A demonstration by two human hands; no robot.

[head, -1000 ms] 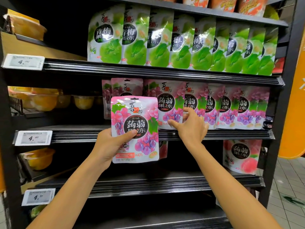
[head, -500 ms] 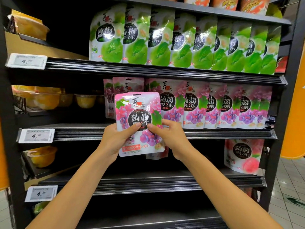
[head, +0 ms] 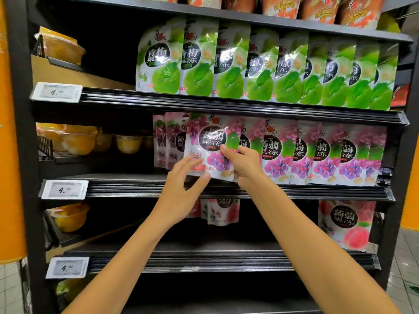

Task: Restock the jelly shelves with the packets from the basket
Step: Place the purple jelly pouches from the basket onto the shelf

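A pink grape jelly packet stands at the front of the middle shelf, among the row of like grape packets. My right hand pinches its lower right side with thumb and fingers. My left hand is just below its lower left corner, fingers spread and relaxed, thumb tip near the packet's bottom edge. The basket is not in view.
Green plum jelly packets fill the shelf above. A peach packet and a few small packets sit on the shelf below. Yellow fruit cups and price tags lie to the left. An orange pillar flanks the rack.
The grape packet has gone up and right into the middle shelf's row. My left hand has let go of it and opened; my right hand still holds it.
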